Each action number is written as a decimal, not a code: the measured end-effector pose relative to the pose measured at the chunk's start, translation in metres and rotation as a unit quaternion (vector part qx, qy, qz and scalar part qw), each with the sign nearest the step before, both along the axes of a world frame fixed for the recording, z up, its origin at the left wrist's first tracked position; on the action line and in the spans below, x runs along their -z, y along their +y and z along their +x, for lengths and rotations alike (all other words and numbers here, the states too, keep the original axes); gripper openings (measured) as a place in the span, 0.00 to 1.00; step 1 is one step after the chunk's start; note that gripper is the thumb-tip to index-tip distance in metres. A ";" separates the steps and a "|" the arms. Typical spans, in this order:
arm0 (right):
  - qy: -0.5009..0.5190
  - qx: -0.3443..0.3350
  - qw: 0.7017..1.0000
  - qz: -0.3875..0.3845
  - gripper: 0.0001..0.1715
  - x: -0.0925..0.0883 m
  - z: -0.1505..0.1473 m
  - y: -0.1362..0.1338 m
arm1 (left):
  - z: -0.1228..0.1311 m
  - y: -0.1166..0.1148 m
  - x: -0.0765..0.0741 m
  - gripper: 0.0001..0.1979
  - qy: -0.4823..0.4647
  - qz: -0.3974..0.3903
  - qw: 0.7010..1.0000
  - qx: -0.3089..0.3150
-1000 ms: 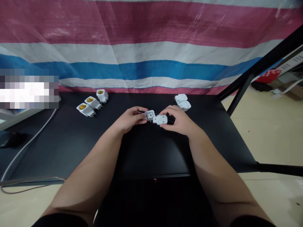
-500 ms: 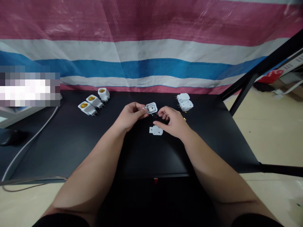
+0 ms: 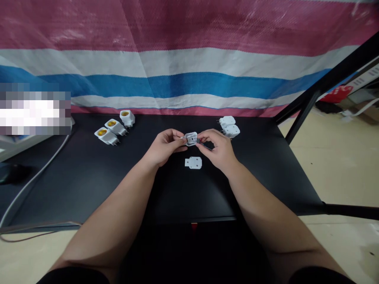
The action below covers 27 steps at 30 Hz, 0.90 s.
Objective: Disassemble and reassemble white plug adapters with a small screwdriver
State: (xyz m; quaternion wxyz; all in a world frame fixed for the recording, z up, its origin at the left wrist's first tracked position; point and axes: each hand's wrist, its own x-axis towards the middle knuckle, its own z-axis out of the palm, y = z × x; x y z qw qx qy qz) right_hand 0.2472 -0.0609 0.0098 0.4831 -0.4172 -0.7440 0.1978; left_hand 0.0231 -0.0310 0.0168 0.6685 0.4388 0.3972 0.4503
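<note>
My left hand point(image 3: 167, 146) is closed on the left end of an open white plug-in lamp holder housing point(image 3: 191, 135), thumb and fingers pinching it above the table. Its hollow side faces up and shows a pale inner part with a dark slot. At the housing's right edge, my right hand point(image 3: 217, 146) pinches a small dark part with some red point(image 3: 199, 140), mostly hidden by the fingers. Just below the hands, a flat white cover plate point(image 3: 195, 162) with small holes and a narrow tab to the left lies on the table.
Several white plug-in lamp holders stand on the black table point(image 3: 74, 185): three with yellowish sockets point(image 3: 106, 136) at left, two white ones point(image 3: 231, 130) at right. A cable point(image 3: 44, 173) and a dark mouse point(image 3: 13, 172) lie far left. A black frame bar point(image 3: 299, 114) rises at right.
My right hand has moved up to the housing's right edge and its thumb and fingers have closed together there. The left hand keeps its hold on the housing. The view has shifted slightly.
</note>
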 end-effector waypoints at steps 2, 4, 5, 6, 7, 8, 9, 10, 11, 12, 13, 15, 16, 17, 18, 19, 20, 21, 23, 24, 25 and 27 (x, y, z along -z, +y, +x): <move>0.007 -0.008 1.000 0.004 0.10 0.000 0.001 0.000 | -0.001 0.000 -0.002 0.20 -0.005 0.000 1.000 0.015; 0.029 -0.014 0.999 -0.003 0.11 0.000 0.001 0.000 | -0.001 -0.001 -0.003 0.20 -0.011 0.003 1.000 0.023; 0.041 -0.014 0.999 -0.011 0.11 0.000 0.001 0.000 | -0.001 -0.001 -0.003 0.20 -0.015 0.005 1.000 0.025; 0.052 -0.014 0.998 -0.019 0.11 0.000 0.001 0.000 | -0.001 -0.001 -0.004 0.20 -0.018 0.007 0.999 0.025; 0.062 -0.012 0.998 -0.027 0.11 0.000 0.001 0.000 | 0.000 -0.002 -0.004 0.20 -0.020 0.009 0.999 0.024; 0.068 -0.011 0.997 -0.034 0.10 -0.001 0.001 0.000 | 0.000 -0.002 -0.004 0.20 -0.022 0.010 0.999 0.023; 0.072 -0.011 0.997 -0.040 0.10 -0.001 0.001 0.000 | 0.000 -0.002 -0.004 0.20 -0.022 0.010 0.999 0.022; 0.073 -0.009 0.996 -0.045 0.10 -0.001 0.001 0.000 | 0.000 -0.003 -0.004 0.20 -0.021 0.011 1.000 0.020; 0.072 -0.007 0.996 -0.048 0.10 -0.001 0.002 0.000 | 0.001 -0.003 -0.004 0.20 -0.019 0.011 1.000 0.019; 0.070 -0.005 0.996 -0.050 0.10 -0.001 0.002 0.001 | 0.001 -0.003 -0.004 0.20 -0.018 0.012 1.000 0.018; 0.069 -0.004 0.996 -0.051 0.10 0.000 0.003 0.001 | 0.001 -0.003 -0.004 0.20 -0.016 0.014 1.000 0.018; 0.074 -0.005 0.996 -0.053 0.10 0.000 0.004 0.002 | 0.002 -0.004 -0.004 0.20 -0.012 0.020 1.000 0.018; 0.081 -0.009 0.995 -0.056 0.11 0.001 0.004 0.002 | 0.002 -0.003 -0.003 0.20 -0.011 0.023 0.999 0.019; 0.090 -0.012 0.994 -0.061 0.11 0.001 0.004 0.002 | 0.002 -0.003 -0.003 0.20 -0.012 0.027 0.999 0.019; 0.102 -0.014 0.992 -0.068 0.10 0.002 0.004 0.002 | 0.002 -0.003 -0.002 0.20 -0.014 0.030 0.999 0.020; 0.115 -0.015 0.990 -0.076 0.10 0.002 0.004 0.003 | 0.002 -0.003 -0.001 0.19 -0.017 0.033 0.999 0.022; 0.128 -0.017 0.988 -0.089 0.09 0.003 0.003 0.003 | 0.002 -0.003 -0.001 0.19 -0.021 0.036 0.999 0.025; 0.143 -0.019 0.984 -0.104 0.08 0.004 0.003 0.004 | 0.001 -0.003 -0.001 0.19 -0.026 0.040 0.999 0.027; 0.177 -0.027 0.973 -0.143 0.11 0.005 0.003 0.005 | 0.001 -0.003 -0.001 0.19 -0.031 0.049 0.998 0.033; 0.195 -0.034 0.966 -0.165 0.14 0.005 0.003 0.006 | 0.001 -0.003 -0.001 0.19 -0.032 0.053 0.997 0.036; 0.212 -0.043 0.958 -0.187 0.18 0.006 0.003 0.007 | 0.001 -0.004 -0.002 0.19 -0.032 0.058 0.997 0.038; 0.235 -0.065 0.943 -0.226 0.24 0.006 0.004 0.008 | 0.001 -0.005 -0.004 0.19 -0.031 0.066 0.996 0.045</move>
